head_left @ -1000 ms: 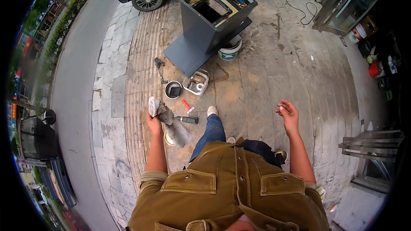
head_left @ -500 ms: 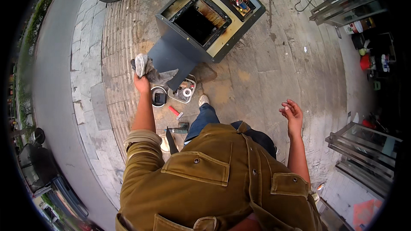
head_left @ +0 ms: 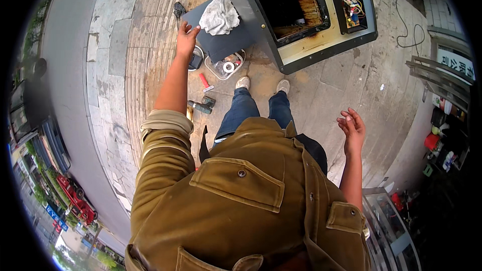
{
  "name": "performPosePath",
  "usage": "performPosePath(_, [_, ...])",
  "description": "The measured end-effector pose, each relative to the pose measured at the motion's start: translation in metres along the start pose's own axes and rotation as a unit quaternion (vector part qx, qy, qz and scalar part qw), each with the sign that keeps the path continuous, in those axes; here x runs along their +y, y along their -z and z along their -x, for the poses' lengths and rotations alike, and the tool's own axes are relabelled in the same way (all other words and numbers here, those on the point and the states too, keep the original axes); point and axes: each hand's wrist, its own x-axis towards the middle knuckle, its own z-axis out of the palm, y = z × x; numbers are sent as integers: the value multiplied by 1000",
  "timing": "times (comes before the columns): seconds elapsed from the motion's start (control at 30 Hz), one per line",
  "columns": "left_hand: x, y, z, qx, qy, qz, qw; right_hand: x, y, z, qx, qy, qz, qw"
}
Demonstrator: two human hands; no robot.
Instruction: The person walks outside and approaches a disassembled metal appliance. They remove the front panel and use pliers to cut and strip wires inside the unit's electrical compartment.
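Rag (head_left: 219, 15) lies on the grey panel (head_left: 226, 45) beside my empty, loosely open left hand (head_left: 186, 41), my half-curled right hand (head_left: 353, 130) seemingly empty too: setting-down looks done, the next move likely needing a fresh grip.

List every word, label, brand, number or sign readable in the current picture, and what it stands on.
White sign by the metal-framed door at right: large dark characters show clearly; wording not copied here.
Blue sign at lower left: pale marks, too small and blurred to read.
Cloth, grey housing and drill: no lettering can be made out.
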Motion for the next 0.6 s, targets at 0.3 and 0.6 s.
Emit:
performPosePath(0.3, [-230,83,281,271,277,-88,918,-74,-43,-134,-173,-109,-69,976])
performPosePath(0.6, [-259,-10,471,317,433,114,836,-87,-91,-191,-160,-241,-60,955])
